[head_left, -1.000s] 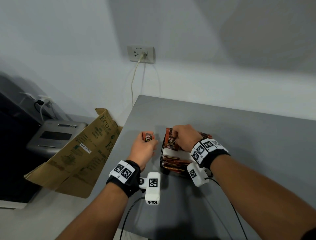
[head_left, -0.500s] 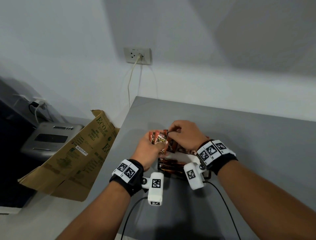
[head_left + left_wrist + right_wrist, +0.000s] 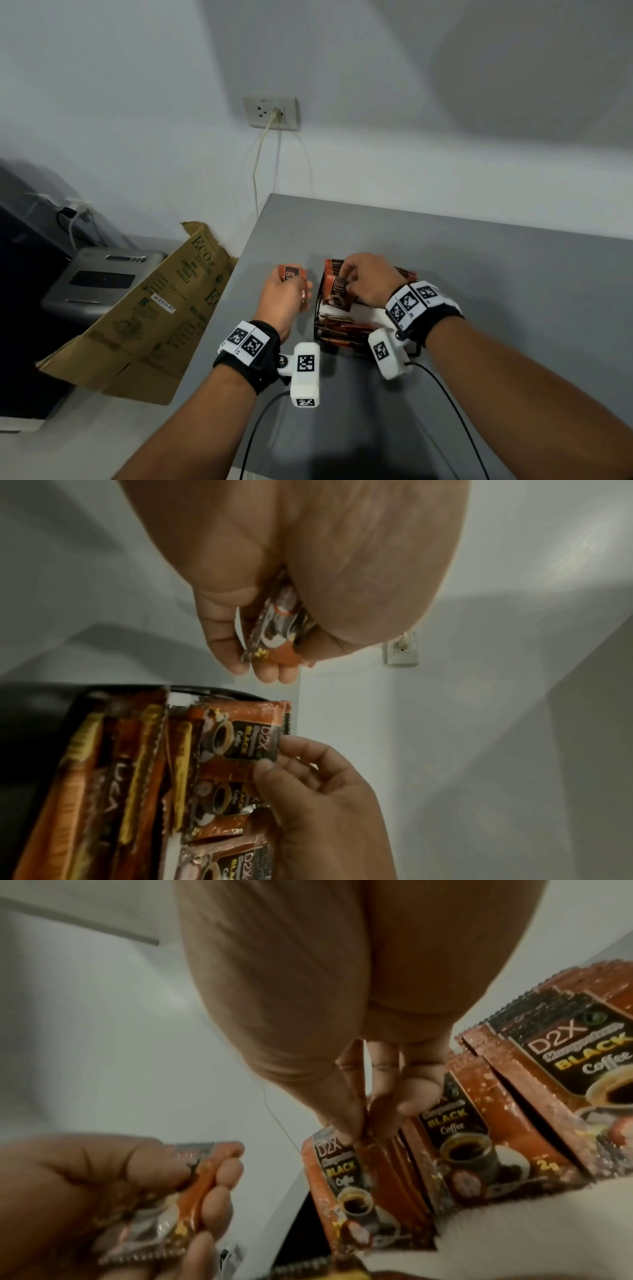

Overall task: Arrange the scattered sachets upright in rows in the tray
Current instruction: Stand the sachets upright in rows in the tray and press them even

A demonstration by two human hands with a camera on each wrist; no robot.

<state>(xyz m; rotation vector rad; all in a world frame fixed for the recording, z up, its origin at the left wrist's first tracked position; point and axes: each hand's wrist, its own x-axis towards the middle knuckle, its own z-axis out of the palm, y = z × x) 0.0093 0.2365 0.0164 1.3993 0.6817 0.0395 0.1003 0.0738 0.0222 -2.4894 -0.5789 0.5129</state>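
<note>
Where the grey table [image 3: 479, 274] meets the white wall: black wire tray [image 3: 317, 329], set near the table's left edge, holding orange-and-black coffee sachets. Left hand [image 3: 284, 298]: raised just left of the tray, back of hand toward the head camera, fingers curled round a small bunch of sachets [image 3: 291, 273], printed top edge showing above the knuckles; same bunch [image 3: 277, 631] seen from the left wrist clamped between thumb and fingertips, apart from the tray. Right hand [image 3: 368, 279]: over the tray's far half, wrist bent down, thumb and forefinger pinching the top edge of one sachet [image 3: 337, 294], standing upright at the tray's left side; pinch on the upper seam confirmed from the right wrist [image 3: 346, 1175], remaining fingers [image 3: 421, 1093] folded beside it. Further upright sachets [image 3: 479, 1145] ranked behind and to the right of it, faces forward. Long stick sachets [image 3: 339, 330] lying flat in the near half of the tray. Both forearms extended forward, each with a black wrist strap bearing white marker tags and a white camera block. Off the table to the left: flattened cardboard box [image 3: 147, 318] and grey device [image 3: 102, 277]. On the wall: socket [image 3: 272, 113] with cord plugged in.
</note>
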